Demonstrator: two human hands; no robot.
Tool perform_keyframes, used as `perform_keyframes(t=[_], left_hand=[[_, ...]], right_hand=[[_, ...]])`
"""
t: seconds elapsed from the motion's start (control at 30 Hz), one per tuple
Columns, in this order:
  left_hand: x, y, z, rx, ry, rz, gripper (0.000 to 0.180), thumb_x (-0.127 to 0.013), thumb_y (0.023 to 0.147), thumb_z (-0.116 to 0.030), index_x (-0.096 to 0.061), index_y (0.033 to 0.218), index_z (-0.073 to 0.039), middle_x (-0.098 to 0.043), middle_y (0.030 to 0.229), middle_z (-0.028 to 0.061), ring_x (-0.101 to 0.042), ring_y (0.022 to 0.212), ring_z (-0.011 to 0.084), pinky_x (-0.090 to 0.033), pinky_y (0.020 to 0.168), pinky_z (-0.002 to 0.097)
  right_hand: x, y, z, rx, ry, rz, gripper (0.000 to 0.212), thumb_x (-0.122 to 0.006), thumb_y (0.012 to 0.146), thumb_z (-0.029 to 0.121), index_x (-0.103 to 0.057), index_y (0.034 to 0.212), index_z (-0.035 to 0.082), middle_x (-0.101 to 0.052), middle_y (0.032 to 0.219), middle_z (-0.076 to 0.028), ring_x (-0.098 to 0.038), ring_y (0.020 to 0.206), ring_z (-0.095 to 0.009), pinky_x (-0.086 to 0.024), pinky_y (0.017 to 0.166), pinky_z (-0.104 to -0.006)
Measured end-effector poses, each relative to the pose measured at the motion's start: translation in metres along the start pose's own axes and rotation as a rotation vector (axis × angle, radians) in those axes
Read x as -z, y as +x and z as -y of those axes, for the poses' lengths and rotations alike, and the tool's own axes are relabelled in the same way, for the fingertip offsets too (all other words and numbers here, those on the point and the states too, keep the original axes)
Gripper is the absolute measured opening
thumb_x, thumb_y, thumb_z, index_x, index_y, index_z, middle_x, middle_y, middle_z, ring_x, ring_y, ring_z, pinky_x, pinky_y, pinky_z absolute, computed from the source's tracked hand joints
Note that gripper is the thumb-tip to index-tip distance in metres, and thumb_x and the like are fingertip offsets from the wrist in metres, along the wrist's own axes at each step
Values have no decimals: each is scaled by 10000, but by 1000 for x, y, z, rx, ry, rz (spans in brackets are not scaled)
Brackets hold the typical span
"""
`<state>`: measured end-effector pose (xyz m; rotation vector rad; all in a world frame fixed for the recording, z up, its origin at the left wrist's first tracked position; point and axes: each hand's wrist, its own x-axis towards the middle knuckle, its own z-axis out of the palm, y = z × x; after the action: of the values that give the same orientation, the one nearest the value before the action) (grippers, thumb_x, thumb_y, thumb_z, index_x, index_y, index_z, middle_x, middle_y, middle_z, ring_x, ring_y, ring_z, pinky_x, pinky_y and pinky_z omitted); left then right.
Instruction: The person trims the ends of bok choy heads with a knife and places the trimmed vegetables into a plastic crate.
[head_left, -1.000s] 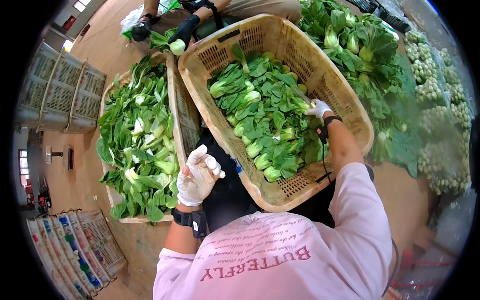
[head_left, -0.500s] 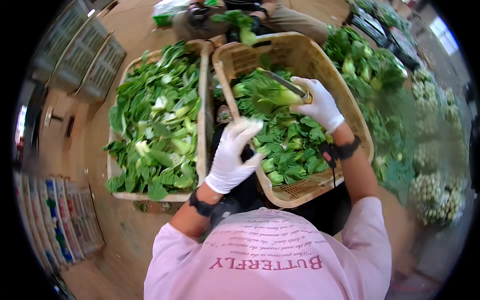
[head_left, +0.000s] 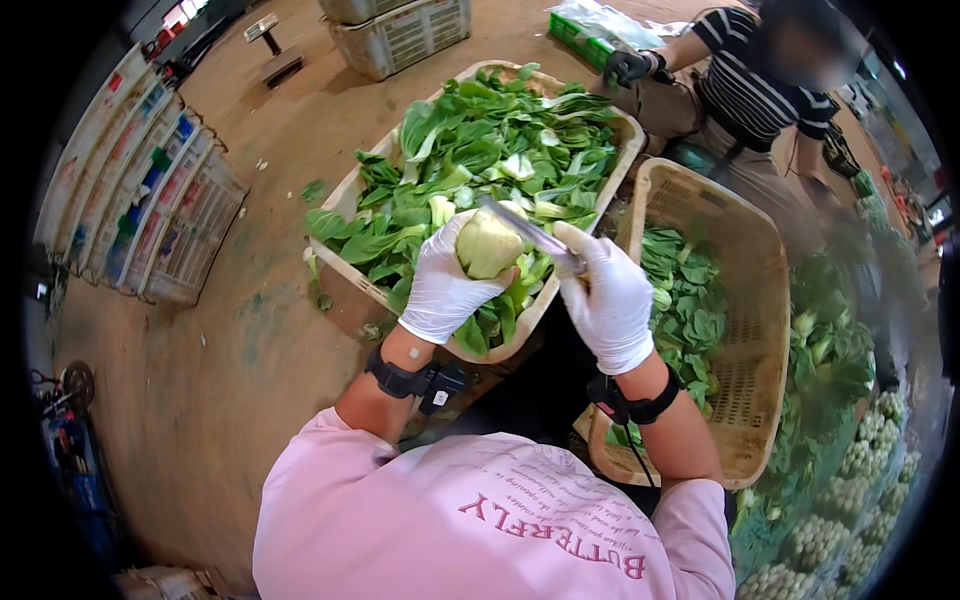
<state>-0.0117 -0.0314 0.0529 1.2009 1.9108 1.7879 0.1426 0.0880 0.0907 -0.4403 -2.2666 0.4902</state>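
My left hand (head_left: 440,292), in a white glove, grips a bok choy (head_left: 487,247) with its pale, rounded base facing up. In my gloved right hand (head_left: 610,310) is a knife (head_left: 535,236), its slightly blurred blade pointing left across the base's right edge. Whether the blade touches the base cannot be made out. Both hands are above the near part of a plastic crate (head_left: 630,140) heaped with loose green leaves (head_left: 480,130). To the right, a second crate (head_left: 757,310) holds more bok choy (head_left: 690,290).
A person (head_left: 745,75) in a striped top and dark gloves sits beyond the crates. Stacked crates (head_left: 165,200) stand at left, with another stack (head_left: 405,40) at the back. Leafy greens (head_left: 825,350) and bundled pale vegetables (head_left: 850,490) lie along the right. A scale (head_left: 275,55) stands far left.
My view has turned left. My left hand, earlier empty, now holds the bok choy. The knife has come from over the right crate to the bok choy above the leaf crate.
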Motion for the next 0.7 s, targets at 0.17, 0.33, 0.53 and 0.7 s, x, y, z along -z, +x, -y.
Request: perform_keyframes(t=[0.17,0.33,0.53,0.7], left_hand=[[20,-8,7,35,76,-45,551,-821,623,-148,-578,1102,-24,-663,978,85,-642,881,176,-510,788,302],[30,-8,13,33,137,-65,502,-809,642,-135,-592,1080,-19,-653,995,76,-627,900,159,-500,805,290],[40,-13,32,105,121,-156,459,-825,631,-130,-593,1008,-9,-644,894,78,-606,803,158,-495,761,291],[54,-15,34,190,130,-216,468,-824,643,-119,-581,1026,-3,-649,923,76,-602,805,129,-495,750,284]], right_hand=[[-36,6,14,182,-148,165,210,-664,721,162,-576,912,164,-521,706,-29,-587,652,-209,-471,533,-332],[-59,9,7,197,-113,162,185,-675,721,176,-581,880,170,-511,673,-25,-586,631,-200,-467,527,-330],[-102,21,-9,229,-91,87,184,-687,726,204,-539,814,139,-516,678,-35,-580,629,-223,-466,540,-342],[-123,20,-10,73,-108,185,138,-638,748,143,-516,807,121,-553,696,-72,-609,651,-257,-489,548,-373]])
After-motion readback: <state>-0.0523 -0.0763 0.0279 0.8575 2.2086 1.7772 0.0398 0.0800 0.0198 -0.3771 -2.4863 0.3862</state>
